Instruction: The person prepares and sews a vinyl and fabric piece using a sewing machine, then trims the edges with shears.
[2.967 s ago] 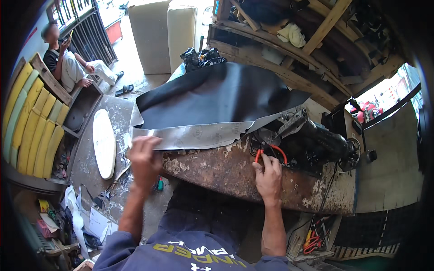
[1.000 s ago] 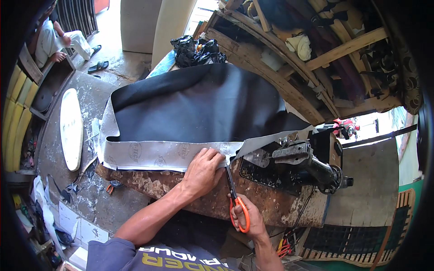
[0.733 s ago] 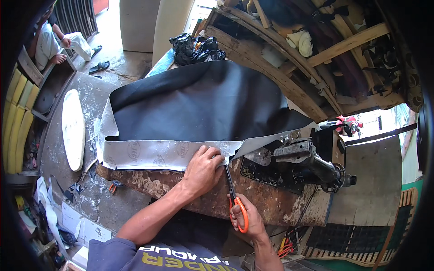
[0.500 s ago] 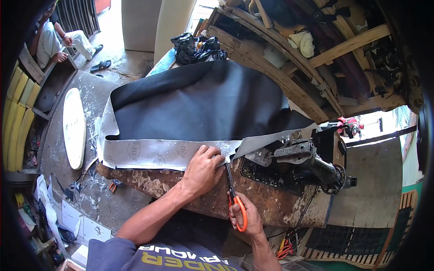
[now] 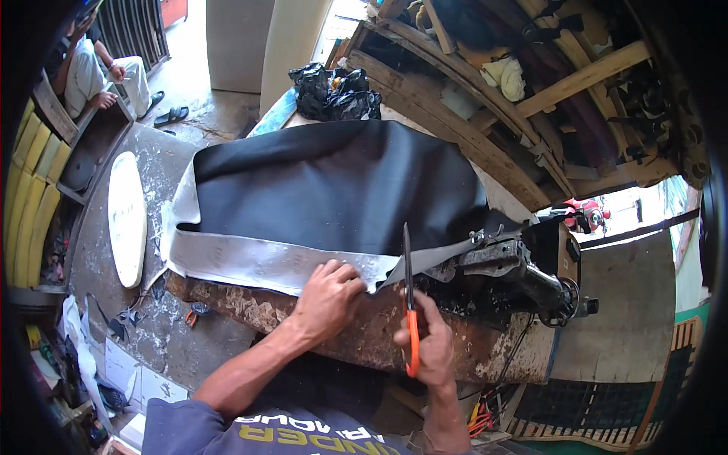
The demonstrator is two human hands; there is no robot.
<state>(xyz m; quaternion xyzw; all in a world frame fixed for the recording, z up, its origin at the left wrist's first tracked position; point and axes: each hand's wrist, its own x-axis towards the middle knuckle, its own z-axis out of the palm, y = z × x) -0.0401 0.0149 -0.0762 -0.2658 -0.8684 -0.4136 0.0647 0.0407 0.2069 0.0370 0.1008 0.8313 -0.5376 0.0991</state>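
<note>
A large sheet of black synthetic leather [image 5: 326, 189] lies over the worktable, its near edge folded back into a strip of grey backing [image 5: 258, 258]. My left hand [image 5: 327, 299] is closed over the near edge of that strip, fingertips on top. A cut has parted the strip just right of this hand. My right hand [image 5: 434, 345] grips orange-handled scissors [image 5: 412, 334], blades pointing away from me and seemingly together. They are raised over the cut, and I cannot tell whether they touch the sheet.
A black sewing machine [image 5: 523, 265] stands on the worn wooden tabletop [image 5: 258, 303] at right. A black plastic bag [image 5: 330, 91] is behind the sheet. On the floor at left lies a white oval panel [image 5: 127, 220]. Another person [image 5: 106, 72] sits at far left.
The scissors have come out of the cut, rising and shifting right with my right hand. The sheet's far edge has sunk toward me; my left hand keeps its hold, slightly nearer.
</note>
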